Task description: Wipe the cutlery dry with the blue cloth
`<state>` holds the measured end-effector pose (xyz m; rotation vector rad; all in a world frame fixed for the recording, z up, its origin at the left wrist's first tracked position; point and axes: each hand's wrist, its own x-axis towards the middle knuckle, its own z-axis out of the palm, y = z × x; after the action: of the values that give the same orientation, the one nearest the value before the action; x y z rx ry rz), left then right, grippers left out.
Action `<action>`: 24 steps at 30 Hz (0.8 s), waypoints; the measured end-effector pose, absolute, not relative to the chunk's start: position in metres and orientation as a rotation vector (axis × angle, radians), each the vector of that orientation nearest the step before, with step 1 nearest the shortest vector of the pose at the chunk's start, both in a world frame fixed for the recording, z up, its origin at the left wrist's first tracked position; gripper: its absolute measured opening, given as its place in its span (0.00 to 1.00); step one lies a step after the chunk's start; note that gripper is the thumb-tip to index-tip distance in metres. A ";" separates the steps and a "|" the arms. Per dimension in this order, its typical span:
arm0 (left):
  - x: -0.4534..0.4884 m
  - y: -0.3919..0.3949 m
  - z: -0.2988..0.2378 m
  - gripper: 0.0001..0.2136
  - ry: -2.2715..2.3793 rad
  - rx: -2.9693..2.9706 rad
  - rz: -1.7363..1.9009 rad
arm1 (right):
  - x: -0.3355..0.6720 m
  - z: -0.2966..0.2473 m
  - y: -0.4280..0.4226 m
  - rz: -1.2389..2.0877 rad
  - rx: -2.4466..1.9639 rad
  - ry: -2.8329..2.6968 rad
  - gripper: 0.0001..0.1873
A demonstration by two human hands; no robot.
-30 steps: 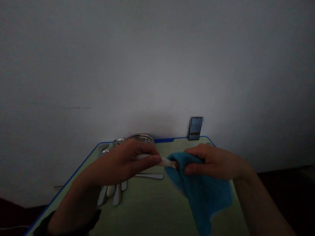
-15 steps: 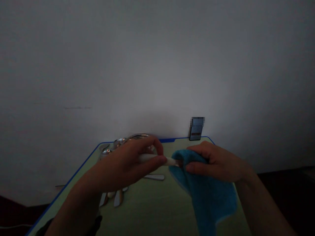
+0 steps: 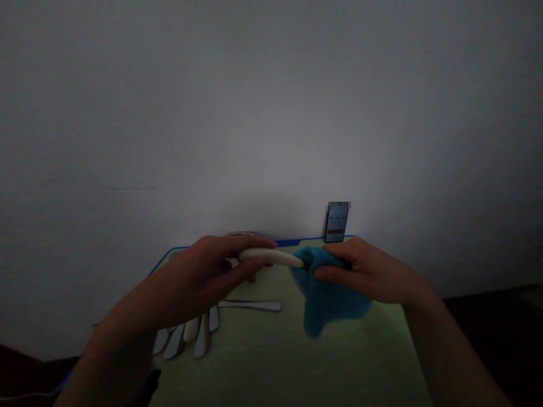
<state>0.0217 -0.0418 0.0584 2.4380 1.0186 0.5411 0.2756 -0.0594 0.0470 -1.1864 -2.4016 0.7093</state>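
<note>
Between thumb and fingers, my left hand [image 3: 212,271] grips a utensil by its thick white handle [image 3: 271,257], which lies nearly level above the table. The utensil's other end disappears into a blue cloth [image 3: 335,302], so its kind is hidden. My right hand [image 3: 369,268] is closed around the cloth where it wraps that end, thumb on the near side. Loose cloth hangs below my right hand. Under my left forearm, several pieces of cutlery [image 3: 202,339] lie on the table with their handles toward me, one of them cream-coloured.
Beyond the hands, a phone [image 3: 336,223] leans upright against the grey wall [image 3: 271,124]. A single metal cutlery handle [image 3: 258,306] lies crosswise on the pale green, blue-edged table [image 3: 280,362]. The rim of a shiny metal dish [image 3: 241,233] shows behind my left hand.
Both hands have risen slightly with the utensil and cloth. The left fingers have straightened along the handle, whose left end now shows. The hanging cloth has bunched up shorter.
</note>
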 end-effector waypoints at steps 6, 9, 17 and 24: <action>0.020 -0.042 0.062 0.14 1.132 2.477 0.690 | 0.265 0.038 -0.054 0.560 -1.214 -2.337 0.16; 0.021 -0.042 0.063 0.14 1.148 2.508 0.702 | 0.266 0.037 -0.054 0.579 -1.154 -2.237 0.15; 0.010 -0.044 0.066 0.14 1.186 2.565 0.580 | 0.275 0.039 -0.053 0.574 -1.136 -1.993 0.15; 0.004 -0.038 0.063 0.15 1.365 2.554 0.661 | 0.285 0.041 -0.055 0.455 -1.268 -1.750 0.19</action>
<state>0.0042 -0.0378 0.0630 2.5538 1.3646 0.6606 0.2846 -0.0553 0.0409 -1.2678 -1.7504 0.4546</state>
